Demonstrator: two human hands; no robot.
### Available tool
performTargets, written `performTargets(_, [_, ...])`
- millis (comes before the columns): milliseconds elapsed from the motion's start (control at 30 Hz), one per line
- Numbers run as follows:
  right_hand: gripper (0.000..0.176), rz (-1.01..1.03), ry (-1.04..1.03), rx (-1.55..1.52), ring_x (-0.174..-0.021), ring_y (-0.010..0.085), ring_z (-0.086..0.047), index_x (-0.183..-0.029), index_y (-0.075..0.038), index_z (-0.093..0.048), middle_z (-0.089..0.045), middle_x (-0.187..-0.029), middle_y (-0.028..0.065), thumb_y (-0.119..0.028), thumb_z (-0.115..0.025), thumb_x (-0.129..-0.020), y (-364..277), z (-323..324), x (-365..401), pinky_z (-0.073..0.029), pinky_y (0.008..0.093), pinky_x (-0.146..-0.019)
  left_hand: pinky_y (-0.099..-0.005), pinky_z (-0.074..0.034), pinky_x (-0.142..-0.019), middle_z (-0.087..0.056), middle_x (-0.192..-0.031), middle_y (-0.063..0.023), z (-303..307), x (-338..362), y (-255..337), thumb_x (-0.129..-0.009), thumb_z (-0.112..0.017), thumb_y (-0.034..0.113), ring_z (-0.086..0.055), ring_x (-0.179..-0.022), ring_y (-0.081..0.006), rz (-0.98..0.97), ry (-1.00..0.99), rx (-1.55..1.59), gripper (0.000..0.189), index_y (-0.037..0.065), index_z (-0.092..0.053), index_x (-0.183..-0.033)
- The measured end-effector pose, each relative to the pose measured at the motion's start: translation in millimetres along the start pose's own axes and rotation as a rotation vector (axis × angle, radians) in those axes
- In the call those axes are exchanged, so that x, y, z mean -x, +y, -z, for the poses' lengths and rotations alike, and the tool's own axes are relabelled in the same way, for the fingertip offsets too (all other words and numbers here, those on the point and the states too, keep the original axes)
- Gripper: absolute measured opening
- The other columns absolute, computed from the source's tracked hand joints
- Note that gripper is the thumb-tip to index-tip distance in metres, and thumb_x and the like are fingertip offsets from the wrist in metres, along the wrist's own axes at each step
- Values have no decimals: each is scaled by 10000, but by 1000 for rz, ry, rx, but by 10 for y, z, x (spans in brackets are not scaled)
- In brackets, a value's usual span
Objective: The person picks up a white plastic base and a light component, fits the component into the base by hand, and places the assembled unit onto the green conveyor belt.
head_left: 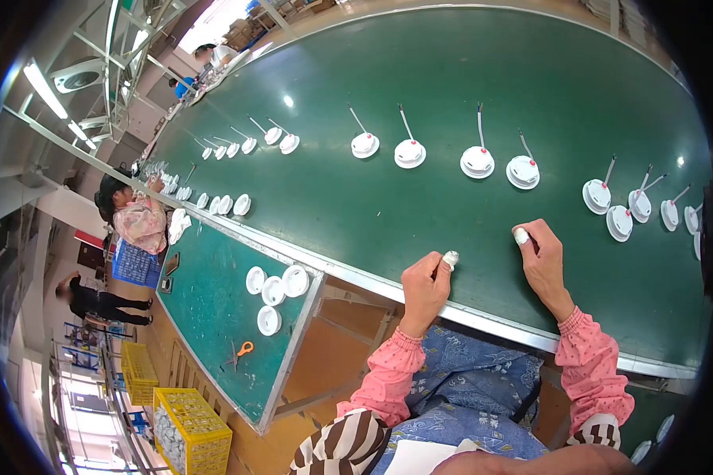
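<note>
My left hand is over the table's near edge, its fingers curled into a loose fist and the thumb tip wrapped in white. To its right, my right hand is above the green table surface, fingers folded under and its thumb, also white-tipped, pointing forward. Nothing shows in either hand, and the two are apart. Beyond them, nearest my right hand, sits a round white lamp fitting with a red spot and a grey cable. Another such fitting is just left of it.
More cabled fittings stand at the right, others in a row to the far left. A lower green side table bears several white rings and orange-handled scissors. A co-worker sits at the left. Yellow crates stand on the floor.
</note>
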State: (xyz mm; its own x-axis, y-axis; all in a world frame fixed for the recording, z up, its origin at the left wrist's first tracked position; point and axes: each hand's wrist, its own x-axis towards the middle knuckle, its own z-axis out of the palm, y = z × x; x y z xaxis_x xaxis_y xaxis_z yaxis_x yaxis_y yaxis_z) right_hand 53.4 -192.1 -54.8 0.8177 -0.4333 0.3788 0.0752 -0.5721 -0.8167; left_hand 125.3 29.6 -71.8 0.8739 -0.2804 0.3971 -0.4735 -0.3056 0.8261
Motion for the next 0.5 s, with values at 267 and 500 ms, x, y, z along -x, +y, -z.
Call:
performTargets(267, [103, 233, 196, 99, -880, 387, -642, -911, -32, -674, -660, -926, 183, -124, -642, -876, 219, -28, 36, -531, 488, -783, -384, -437, -587, -606, -690, -111, 26, 27, -65, -915, -607, 76, -531, -628, -182, 47, -82, -142, 133, -13, -697, -873])
performTargets(500, [75, 210, 357, -40, -861, 356, -586, -904, -16, -624, -592, -894, 143, -81, -646, -872, -138, 286, 626, -489, 457, -771, -339, -366, -524, -484, -579, -34, -46, 76, 177, -1059, -534, 286, -443, -550, -142, 3, -133, -151, 413, -22, -657, -812])
